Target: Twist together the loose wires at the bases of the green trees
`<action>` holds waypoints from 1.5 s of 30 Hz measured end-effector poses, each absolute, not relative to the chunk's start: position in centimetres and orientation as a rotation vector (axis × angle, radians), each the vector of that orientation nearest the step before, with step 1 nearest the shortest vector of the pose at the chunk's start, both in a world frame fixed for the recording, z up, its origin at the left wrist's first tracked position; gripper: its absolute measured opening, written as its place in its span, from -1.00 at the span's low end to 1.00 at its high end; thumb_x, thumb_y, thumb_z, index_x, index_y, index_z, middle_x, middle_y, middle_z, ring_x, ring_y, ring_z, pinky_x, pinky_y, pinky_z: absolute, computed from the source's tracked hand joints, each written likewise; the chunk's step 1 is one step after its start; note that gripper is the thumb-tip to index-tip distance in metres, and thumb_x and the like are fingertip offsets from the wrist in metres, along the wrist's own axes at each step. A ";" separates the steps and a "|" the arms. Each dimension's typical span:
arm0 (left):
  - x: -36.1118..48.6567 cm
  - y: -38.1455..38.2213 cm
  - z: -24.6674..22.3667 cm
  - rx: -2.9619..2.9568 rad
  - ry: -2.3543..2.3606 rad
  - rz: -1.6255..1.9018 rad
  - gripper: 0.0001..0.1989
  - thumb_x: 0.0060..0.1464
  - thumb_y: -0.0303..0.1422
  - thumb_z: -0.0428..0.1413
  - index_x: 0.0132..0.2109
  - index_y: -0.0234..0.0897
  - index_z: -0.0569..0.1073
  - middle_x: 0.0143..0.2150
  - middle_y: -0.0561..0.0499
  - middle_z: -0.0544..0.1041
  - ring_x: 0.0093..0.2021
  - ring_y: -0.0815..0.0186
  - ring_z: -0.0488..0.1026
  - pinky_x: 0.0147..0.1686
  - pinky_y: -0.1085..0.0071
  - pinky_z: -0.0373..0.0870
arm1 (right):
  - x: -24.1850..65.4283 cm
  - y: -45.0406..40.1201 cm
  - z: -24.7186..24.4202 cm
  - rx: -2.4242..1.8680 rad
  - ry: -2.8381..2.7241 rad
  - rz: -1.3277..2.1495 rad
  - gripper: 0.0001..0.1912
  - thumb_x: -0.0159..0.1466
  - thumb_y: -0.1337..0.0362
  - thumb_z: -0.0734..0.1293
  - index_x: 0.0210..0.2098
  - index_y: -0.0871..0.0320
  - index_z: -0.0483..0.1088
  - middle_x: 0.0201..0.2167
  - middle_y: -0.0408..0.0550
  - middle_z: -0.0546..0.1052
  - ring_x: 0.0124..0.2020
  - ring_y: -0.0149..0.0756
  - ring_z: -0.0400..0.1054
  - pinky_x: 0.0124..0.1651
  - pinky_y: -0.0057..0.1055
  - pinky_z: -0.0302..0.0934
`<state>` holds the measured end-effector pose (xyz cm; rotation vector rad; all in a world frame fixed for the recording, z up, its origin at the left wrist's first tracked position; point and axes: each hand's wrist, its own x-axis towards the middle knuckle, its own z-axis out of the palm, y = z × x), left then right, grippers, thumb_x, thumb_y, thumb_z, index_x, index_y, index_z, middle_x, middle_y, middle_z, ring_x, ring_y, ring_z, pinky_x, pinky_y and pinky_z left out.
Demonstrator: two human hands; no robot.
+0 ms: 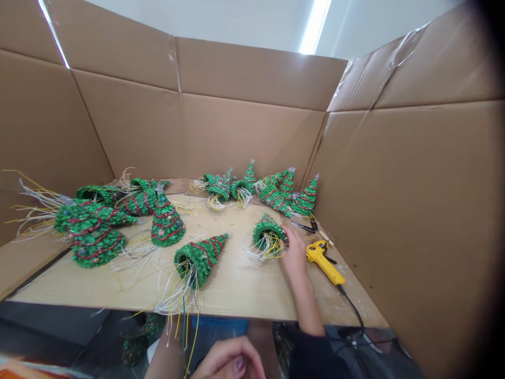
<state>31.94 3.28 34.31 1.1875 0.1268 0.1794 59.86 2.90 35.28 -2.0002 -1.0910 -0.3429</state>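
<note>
My right hand [295, 251] grips the rim of a small tabletop Christmas tree [266, 223], which lies with its hollow base facing me and white and yellow wires spilling out. My left hand [232, 359] is low at the bottom edge, in front of the table, with fingers curled round and thumb tucked in; whatever is inside them, if anything, is hidden. Between the hands and to the left, another green tree with red garland [205, 258] lies on its side, its long wires hanging over the table's front edge.
A yellow glue gun [325, 263] lies right of my right hand, its cord running off the front. Black-handled pliers [307, 226] lie behind it. Several trees stand or lie at left, including an upright one [167, 221], and along the back. Cardboard walls [252, 126] enclose the table [244, 295].
</note>
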 end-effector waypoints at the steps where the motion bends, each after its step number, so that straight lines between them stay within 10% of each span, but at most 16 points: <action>1: 32.3 3.0 33.8 1.159 0.117 0.169 -0.46 -0.03 0.11 0.09 -0.32 -0.36 0.49 -0.48 -0.01 0.38 -0.48 0.44 0.28 -0.48 0.55 0.11 | 59.7 2.9 35.3 -2.019 -1.086 -0.359 -0.52 0.17 0.49 0.12 0.06 0.16 0.32 -0.10 0.09 0.43 -0.08 -0.12 0.35 -0.03 -0.17 0.26; 17: 35.0 2.0 33.5 1.076 0.273 0.233 -0.56 0.00 0.00 0.12 -0.31 -0.38 0.42 -0.55 0.03 0.41 -0.63 0.50 0.27 -0.65 0.60 0.09 | 56.0 0.7 36.2 -1.900 -1.207 -0.298 -0.59 0.23 0.47 0.05 0.01 0.19 0.30 -0.09 0.09 0.39 -0.08 -0.17 0.31 -0.03 -0.21 0.25; 45: 32.8 3.3 33.0 1.931 0.664 0.869 -0.77 0.21 -0.30 -0.08 -0.13 -0.24 0.44 -0.10 -0.09 0.43 -0.18 0.24 0.43 -0.37 0.43 0.34 | 48.0 -5.8 32.4 -1.684 -0.843 -0.004 -0.39 0.15 0.36 0.22 0.21 0.16 0.09 0.18 0.16 0.25 0.13 -0.20 0.25 0.10 -0.22 0.27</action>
